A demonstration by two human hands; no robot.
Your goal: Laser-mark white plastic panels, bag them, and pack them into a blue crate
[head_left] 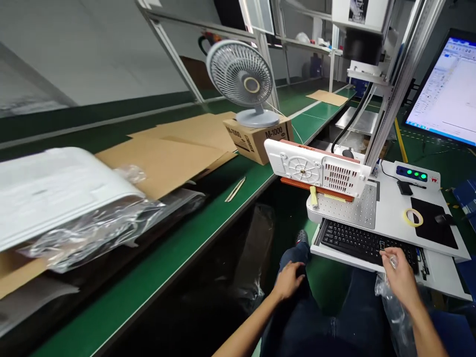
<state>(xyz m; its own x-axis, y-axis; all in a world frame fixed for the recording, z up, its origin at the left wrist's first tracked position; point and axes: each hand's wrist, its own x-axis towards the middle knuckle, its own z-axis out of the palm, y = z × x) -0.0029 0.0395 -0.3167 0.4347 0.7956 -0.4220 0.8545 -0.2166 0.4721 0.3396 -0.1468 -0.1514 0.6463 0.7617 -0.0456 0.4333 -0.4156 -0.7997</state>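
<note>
At far left, a white, round-edged sheet-like article in crinkled clear film (pixel 63 183) lies on the long green tabletop (pixel 208 213), next to overlapping flat brown cardboard sheets (pixel 178 153). Beyond these, a grey round desk fan (pixel 241 74) stands on a printed brown cardboard carton (pixel 256 139). Lower centre, the left hand (pixel 289 281) rests on the denim-clad leg, holding nothing, its fingers loosely bent and slightly apart. Above and to its right, a white rectangular plastic panel with moulded vents (pixel 320 171) stands tilted, orange-red parts (pixel 297 183) behind and below it, over a perforated metal plate (pixel 357 218) on the white tabletop (pixel 394 208). At right, beside the black keyboard (pixel 349 240), the fingers of the right hand (pixel 403 277) appear closed on a crumpled transparent plastic bag (pixel 396 307), which hangs below the drawer edge. The step in hand is judged to be handling this bag; the next move calls for keeping its loose film clear of the keys.
</note>
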